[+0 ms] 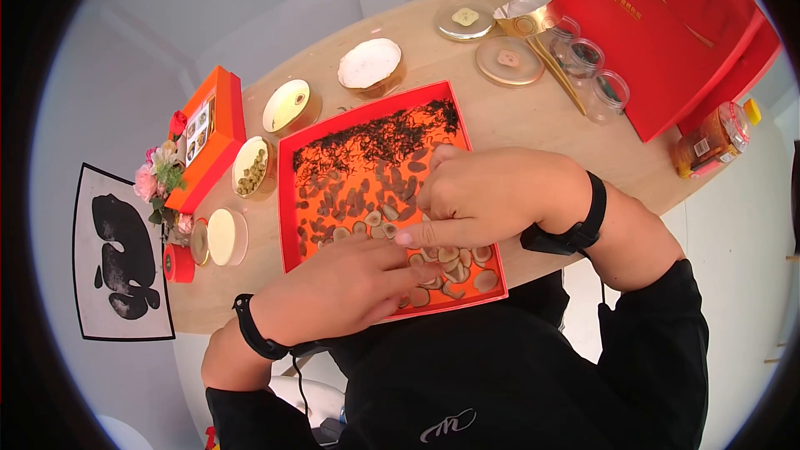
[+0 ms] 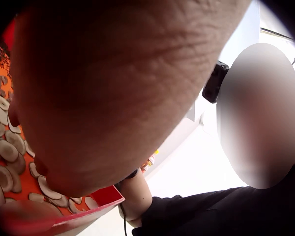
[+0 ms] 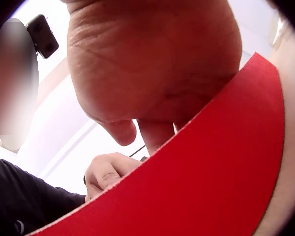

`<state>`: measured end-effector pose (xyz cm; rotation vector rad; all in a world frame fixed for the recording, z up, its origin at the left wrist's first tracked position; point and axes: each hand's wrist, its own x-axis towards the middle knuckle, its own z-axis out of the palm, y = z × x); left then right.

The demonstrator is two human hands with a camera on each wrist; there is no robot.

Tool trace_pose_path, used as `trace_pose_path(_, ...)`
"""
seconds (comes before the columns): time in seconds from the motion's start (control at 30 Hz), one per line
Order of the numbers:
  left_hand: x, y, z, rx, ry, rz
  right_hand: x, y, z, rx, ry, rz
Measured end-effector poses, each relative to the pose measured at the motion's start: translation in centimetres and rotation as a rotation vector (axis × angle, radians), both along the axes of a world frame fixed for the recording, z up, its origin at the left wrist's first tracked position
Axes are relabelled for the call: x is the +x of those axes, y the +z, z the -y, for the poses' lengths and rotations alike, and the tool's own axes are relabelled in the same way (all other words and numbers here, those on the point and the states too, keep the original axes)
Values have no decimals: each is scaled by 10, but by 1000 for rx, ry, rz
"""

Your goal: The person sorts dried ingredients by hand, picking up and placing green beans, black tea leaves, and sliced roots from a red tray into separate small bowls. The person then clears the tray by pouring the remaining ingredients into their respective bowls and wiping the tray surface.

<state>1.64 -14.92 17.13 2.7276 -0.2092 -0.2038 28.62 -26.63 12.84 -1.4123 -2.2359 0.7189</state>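
A shallow red box (image 1: 286, 200) with an orange floor lies on the table in front of the person. Pale slices with dark rims (image 1: 451, 266) cover its near part; brown oval pieces (image 1: 357, 201) lie across the middle, and dark thin shreds (image 1: 392, 140) along the far side. My left hand (image 1: 346, 287) reaches over the near rim, its fingers stretched low over the pale slices. From the right side my right hand (image 1: 500, 192) comes over the box, thumb extended and apart from the fingers. Its fingertips are hidden behind the red box wall (image 3: 211, 162) in the right wrist view.
Beyond the box stand bowls with white (image 1: 367, 62), yellow (image 1: 287, 106) and greenish contents (image 1: 251, 167). Lidded jars (image 1: 583, 57), golden tongs (image 1: 557, 73) and a red bag (image 1: 637, 17) are at the right rear. An orange box (image 1: 212, 137) with flowers (image 1: 154, 175) stands left.
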Motion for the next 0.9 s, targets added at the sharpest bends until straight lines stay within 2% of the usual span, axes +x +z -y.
trace_pose_path(0.2, 3, -5, 3, 18, -67, -95, 0, 6, -1, 32, -11, 8)
trace_pose_path(0.27, 1, -5, 5, 132, 6, -64, 0, 7, 0, 4, 9, -23)
trace_pose_path(0.37, -1, -4, 2, 145, 16, -75, -3, 2, 0, -20, 47, 24)
trace_pose_path(0.47, 0, -3, 4, 150, 13, -69, -4, -1, -1, -11, -40, 127)
trace_pose_path(0.57, 5, -3, 7, 70, -8, -37, -3, 6, 2, -49, -39, 68)
trace_pose_path(0.63, 7, -2, 7, 77, -13, -47, -4, 6, 5, -36, 48, 34)
trace_pose_path(0.83, 7, 1, 0, 63, -10, -71, -3, 19, 5, -119, 78, 185)
trace_pose_path(0.9, 4, 4, -4, 29, 3, -43, -2, 17, 6, -87, 83, 143)
